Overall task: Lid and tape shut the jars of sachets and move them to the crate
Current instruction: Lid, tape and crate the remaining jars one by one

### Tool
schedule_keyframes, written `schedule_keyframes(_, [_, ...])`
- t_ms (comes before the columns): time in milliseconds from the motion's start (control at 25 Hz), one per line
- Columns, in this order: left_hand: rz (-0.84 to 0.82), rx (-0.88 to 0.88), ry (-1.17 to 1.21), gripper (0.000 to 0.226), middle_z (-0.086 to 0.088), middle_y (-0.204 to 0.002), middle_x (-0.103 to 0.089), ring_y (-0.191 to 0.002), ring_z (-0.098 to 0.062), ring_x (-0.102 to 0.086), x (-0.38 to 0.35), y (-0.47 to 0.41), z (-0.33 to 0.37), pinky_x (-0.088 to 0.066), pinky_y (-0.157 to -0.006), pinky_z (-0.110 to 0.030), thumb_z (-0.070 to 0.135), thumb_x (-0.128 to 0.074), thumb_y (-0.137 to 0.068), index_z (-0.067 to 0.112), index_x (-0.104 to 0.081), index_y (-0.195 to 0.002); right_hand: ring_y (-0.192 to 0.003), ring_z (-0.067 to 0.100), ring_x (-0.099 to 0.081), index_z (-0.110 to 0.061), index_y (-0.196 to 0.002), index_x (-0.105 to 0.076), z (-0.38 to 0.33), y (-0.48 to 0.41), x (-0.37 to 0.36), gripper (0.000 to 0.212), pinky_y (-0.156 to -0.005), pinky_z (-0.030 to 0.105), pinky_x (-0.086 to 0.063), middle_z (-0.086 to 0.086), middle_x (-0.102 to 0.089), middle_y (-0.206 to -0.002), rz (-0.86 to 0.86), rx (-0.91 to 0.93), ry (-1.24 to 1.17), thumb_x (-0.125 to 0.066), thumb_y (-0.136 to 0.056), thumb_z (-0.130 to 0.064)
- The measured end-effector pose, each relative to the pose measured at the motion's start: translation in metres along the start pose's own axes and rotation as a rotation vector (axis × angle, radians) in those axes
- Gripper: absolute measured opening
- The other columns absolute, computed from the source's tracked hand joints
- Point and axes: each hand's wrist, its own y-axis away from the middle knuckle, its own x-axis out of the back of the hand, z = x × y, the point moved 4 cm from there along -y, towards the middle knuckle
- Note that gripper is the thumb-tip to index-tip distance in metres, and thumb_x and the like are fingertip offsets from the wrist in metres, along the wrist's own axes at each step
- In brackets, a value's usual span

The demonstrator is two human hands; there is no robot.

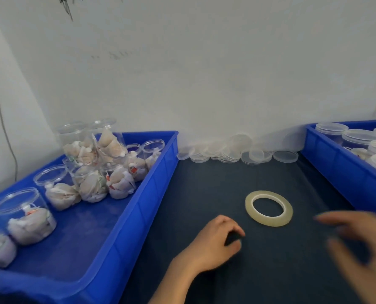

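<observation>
**Work surface:** dark cloth (pixel 204 183) against a white wall (pixel 204 73).

**Tape roll** (pixel 269 208): clear, lying flat on the cloth, touched by neither hand.

**Left crate** (pixel 138 205): blue, holding clear jars (pixel 88 185) of white sachets. Their mouths look open, and two jars stand stacked on others at the back.

**Right crate** (pixel 336 167): blue, holding lidded jars (pixel 361 138) packed close together.

**Loose lids** (pixel 284 156): clear, heaped in an overlapping row along the wall between the two crates.

**Left hand** (pixel 222 240): resting on the cloth just left of the roll with its fingers curled in. A dark patch sits under the fingertips, and whether the hand grips anything cannot be told.

**Right hand** (pixel 358 244): motion-blurred, fingers spread wide, holding nothing, to the right of the roll.
</observation>
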Motion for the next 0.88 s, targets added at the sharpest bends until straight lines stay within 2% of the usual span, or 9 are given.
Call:
schedule_keyframes(120, [-0.020, -0.021, -0.329, 0.031, 0.007, -0.133, -0.048, -0.125, -0.010, -0.041, 0.023, 0.036, 0.000, -0.032, -0.106, -0.025, 0.028, -0.054, -0.096, 0.025, -0.057, -0.126, -0.094, -0.001, -0.057, -0.039, -0.091, -0.068, -0.066, 0.013, -0.079, 0.043, -0.082, 0.023, -0.049, -0.025, -0.060, -0.097, -0.409, 0.187, -0.189, -0.071, -0.066, -0.003])
schedule_keyframes(200, [0.025, -0.097, -0.662, 0.022, 0.004, -0.111, -0.062, -0.111, -0.014, -0.055, 0.047, 0.064, 0.004, -0.041, -0.102, -0.027, 0.030, -0.067, -0.083, 0.023, -0.069, -0.104, -0.093, 0.003, -0.054, -0.028, -0.082, -0.062, -0.103, 0.022, -0.118, 0.027, -0.082, 0.033, -0.051, -0.016, -0.055, -0.094, -0.629, 0.254, -0.330, -0.059, -0.072, -0.002])
schedule_keyframes(280, [0.154, -0.153, -0.823, 0.018, 0.011, -0.082, -0.062, -0.085, -0.011, -0.062, 0.086, 0.091, 0.009, -0.051, -0.083, -0.026, 0.031, -0.079, -0.061, 0.029, -0.065, -0.072, -0.093, 0.009, -0.052, -0.025, -0.084, -0.059, -0.123, 0.009, -0.139, 0.023, -0.080, 0.036, -0.049, -0.011, -0.053, -0.094, -0.660, 0.286, -0.388, -0.055, -0.077, -0.004])
schedule_keyframes(320, [0.218, -0.160, -0.835, 0.023, 0.012, -0.079, -0.059, -0.080, -0.012, -0.061, 0.107, 0.099, 0.006, -0.050, -0.077, -0.028, 0.026, -0.080, -0.059, 0.031, -0.060, -0.069, -0.094, 0.012, -0.052, -0.025, -0.088, -0.060, -0.133, -0.003, -0.146, 0.024, -0.080, 0.036, -0.048, -0.009, -0.054, -0.096, -0.626, 0.333, -0.398, -0.055, -0.079, -0.003])
schedule_keyframes(480, [0.510, 0.013, -0.965, 0.041, -0.003, -0.115, -0.067, -0.106, -0.027, -0.063, 0.214, 0.078, -0.031, -0.053, -0.087, -0.044, 0.012, -0.077, -0.073, 0.023, -0.068, -0.112, -0.107, 0.023, -0.050, -0.010, -0.110, -0.062, -0.191, -0.068, -0.181, 0.028, -0.087, 0.037, -0.046, 0.004, -0.059, -0.113, -0.438, 0.388, -0.450, -0.057, -0.085, 0.000])
schedule_keyframes(560, [0.674, 0.247, -0.992, 0.059, -0.018, -0.144, -0.049, -0.134, -0.038, -0.042, 0.266, 0.051, -0.064, -0.035, -0.111, -0.050, 0.015, -0.068, -0.085, 0.010, -0.051, -0.141, -0.117, 0.027, -0.047, -0.004, -0.123, -0.057, -0.218, -0.103, -0.205, 0.035, -0.093, 0.039, -0.044, 0.010, -0.057, -0.125, -0.414, 0.364, -0.409, -0.057, -0.088, -0.004])
schedule_keyframes(640, [0.681, 0.446, -0.945, 0.074, -0.026, -0.159, -0.022, -0.148, -0.042, -0.015, 0.292, 0.030, -0.101, -0.012, -0.121, -0.050, 0.024, -0.061, -0.095, 0.002, -0.023, -0.155, -0.130, 0.029, -0.041, -0.002, -0.136, -0.048, -0.241, -0.124, -0.232, 0.046, -0.104, 0.040, -0.039, 0.013, -0.050, -0.139, -0.485, 0.331, -0.357, -0.058, -0.091, -0.010])
schedule_keyframes(720, [0.673, 0.511, -0.924, 0.074, -0.030, -0.157, -0.023, -0.147, -0.043, -0.018, 0.299, 0.016, -0.124, -0.014, -0.121, -0.051, 0.026, -0.057, -0.098, -0.004, -0.018, -0.154, -0.135, 0.031, -0.036, 0.001, -0.141, -0.041, -0.255, -0.127, -0.256, 0.054, -0.110, 0.043, -0.034, 0.017, -0.043, -0.145, -0.536, 0.301, -0.321, -0.059, -0.091, -0.011])
schedule_keyframes(880, [0.802, 0.464, -0.877, 0.053, -0.033, -0.130, -0.053, -0.122, -0.046, -0.049, 0.296, 0.009, -0.129, -0.045, -0.100, -0.056, 0.008, -0.066, -0.091, -0.005, -0.044, -0.138, -0.148, 0.035, -0.010, 0.001, -0.153, -0.014, -0.254, -0.097, -0.283, 0.078, -0.121, 0.049, -0.020, 0.020, -0.016, -0.159, -0.630, 0.261, -0.265, -0.060, -0.092, -0.014])
